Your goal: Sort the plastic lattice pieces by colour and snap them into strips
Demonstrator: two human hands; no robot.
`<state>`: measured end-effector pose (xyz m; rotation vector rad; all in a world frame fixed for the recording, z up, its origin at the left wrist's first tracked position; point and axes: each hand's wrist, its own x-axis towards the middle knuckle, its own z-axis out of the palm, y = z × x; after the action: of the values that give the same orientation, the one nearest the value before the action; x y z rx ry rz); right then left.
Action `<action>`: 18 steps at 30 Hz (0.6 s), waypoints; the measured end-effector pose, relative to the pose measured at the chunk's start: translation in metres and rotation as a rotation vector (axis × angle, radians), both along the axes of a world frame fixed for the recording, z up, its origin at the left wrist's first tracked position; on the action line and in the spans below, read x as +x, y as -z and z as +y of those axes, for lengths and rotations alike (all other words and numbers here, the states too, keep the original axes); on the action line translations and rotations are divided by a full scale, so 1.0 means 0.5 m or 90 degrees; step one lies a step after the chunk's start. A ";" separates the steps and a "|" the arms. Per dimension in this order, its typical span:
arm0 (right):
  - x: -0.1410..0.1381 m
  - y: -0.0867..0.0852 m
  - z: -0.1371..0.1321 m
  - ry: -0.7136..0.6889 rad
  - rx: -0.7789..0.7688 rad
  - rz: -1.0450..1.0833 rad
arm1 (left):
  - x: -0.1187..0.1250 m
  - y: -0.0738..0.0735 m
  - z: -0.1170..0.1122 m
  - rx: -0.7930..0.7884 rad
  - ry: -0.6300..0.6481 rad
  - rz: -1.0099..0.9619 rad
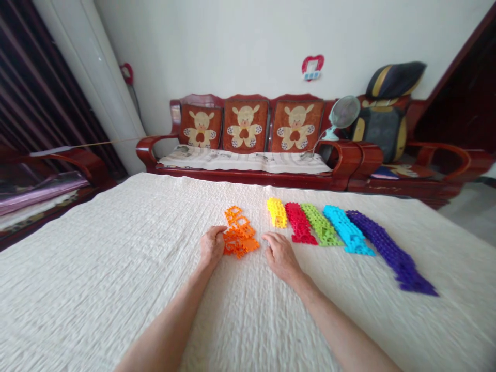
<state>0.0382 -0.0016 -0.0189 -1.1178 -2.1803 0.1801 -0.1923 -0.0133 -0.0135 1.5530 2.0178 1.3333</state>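
Observation:
A loose pile of orange plastic interlocking building pieces (241,238) lies on the quilted cover between my hands. My left hand (212,245) is at the pile's left edge, its fingers closed on an orange piece there; the fingertips are partly hidden. To the right of the pile, my right hand (281,256) rests low over the cover with its fingers bent and slightly apart, and nothing shows in it. Just beyond that hand lie stacked rows of similar pieces: yellow (276,213), red (300,223), green (321,225), light blue (349,230) and purple (391,250).
The pieces lie on a wide surface with a cream quilted cover (116,268). Behind it stands a wooden sofa (248,176) with bear-pattern cushions (245,125). A small fan (344,112) and a chair with a massage pad (382,129) are at the right.

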 end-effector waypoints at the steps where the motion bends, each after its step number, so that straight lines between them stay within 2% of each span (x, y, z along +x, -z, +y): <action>1: 0.000 -0.002 -0.001 -0.004 -0.002 -0.003 | -0.001 0.000 0.000 -0.002 -0.002 0.001; 13: -0.001 0.006 -0.003 -0.004 0.022 0.027 | -0.021 0.024 0.009 -0.024 -0.033 0.016; 18: 0.000 0.008 -0.001 -0.005 0.019 0.040 | -0.039 -0.002 0.046 -0.077 -0.019 0.090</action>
<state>0.0381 -0.0019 -0.0230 -1.0733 -2.1256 0.1819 -0.2117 0.0099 -0.0124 1.6097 2.1695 1.1155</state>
